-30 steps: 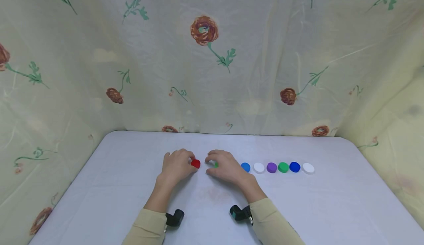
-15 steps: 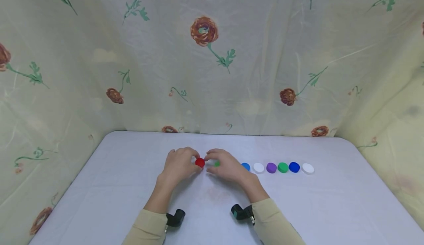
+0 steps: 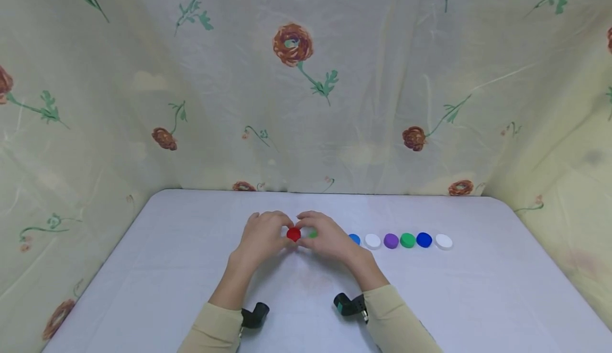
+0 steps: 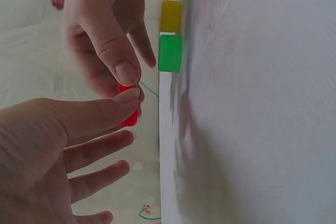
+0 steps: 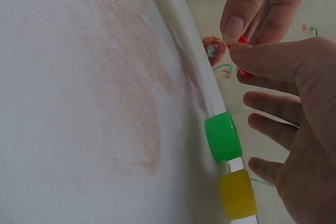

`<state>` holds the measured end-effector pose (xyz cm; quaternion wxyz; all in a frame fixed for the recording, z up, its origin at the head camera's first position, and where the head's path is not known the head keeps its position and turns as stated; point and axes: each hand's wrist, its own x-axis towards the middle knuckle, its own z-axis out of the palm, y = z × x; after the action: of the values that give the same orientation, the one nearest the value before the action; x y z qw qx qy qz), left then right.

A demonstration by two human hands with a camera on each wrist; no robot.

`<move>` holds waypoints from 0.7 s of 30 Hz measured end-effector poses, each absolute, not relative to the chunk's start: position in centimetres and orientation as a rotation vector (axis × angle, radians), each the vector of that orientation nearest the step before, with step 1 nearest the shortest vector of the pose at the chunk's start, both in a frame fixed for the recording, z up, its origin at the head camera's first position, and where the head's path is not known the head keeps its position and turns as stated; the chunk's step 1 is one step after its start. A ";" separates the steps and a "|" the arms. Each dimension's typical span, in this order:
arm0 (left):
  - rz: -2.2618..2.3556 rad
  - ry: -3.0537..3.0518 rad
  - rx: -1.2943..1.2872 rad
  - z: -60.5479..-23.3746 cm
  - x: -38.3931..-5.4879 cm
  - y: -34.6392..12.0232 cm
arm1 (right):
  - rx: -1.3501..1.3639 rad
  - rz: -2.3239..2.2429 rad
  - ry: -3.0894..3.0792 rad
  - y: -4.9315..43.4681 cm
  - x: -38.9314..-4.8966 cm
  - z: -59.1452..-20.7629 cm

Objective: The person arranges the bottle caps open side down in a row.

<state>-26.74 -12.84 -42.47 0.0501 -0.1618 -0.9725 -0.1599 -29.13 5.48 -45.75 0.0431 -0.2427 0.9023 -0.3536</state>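
Observation:
A round red bottle cap (image 3: 294, 234) is up off the table between both hands. My left hand (image 3: 260, 238) pinches it with the thumb across it, other fingers spread in the left wrist view. From the opposite side my right hand (image 3: 331, 240) also has thumb and fingertips on the red cap (image 5: 243, 71), its remaining fingers loosely extended. Below the right hand, a light green cap (image 5: 223, 137) and a yellow cap (image 5: 238, 195) stand on the table. In the head view the yellow one is hidden behind that hand.
The row of caps runs on rightward: light blue (image 3: 354, 239), white (image 3: 372, 241), purple (image 3: 391, 241), green (image 3: 408, 240), dark blue (image 3: 424, 240) and another white cap (image 3: 443, 242). A flowered cloth (image 3: 363, 93) hangs behind the white-covered table (image 3: 191, 268).
My left hand has carried the red cap rightward to the right hand. The right hand's thumb and fingers have closed in on it. The row of caps stays put.

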 end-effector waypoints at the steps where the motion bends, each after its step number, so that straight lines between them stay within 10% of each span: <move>1: -0.483 -2.959 -0.498 -42.4 -26.7 -12.8 | -0.737 -1.094 2.758 5.5 -29.1 -45.8; 21: -0.502 -2.925 -0.556 -42.5 -26.6 -12.3 | -0.675 -1.155 2.717 5.7 -29.0 -45.5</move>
<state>-26.64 -12.34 -42.53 0.0611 -0.1837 -0.9670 -0.1659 -29.05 5.72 -45.54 0.0566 -0.2227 0.8957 -0.3806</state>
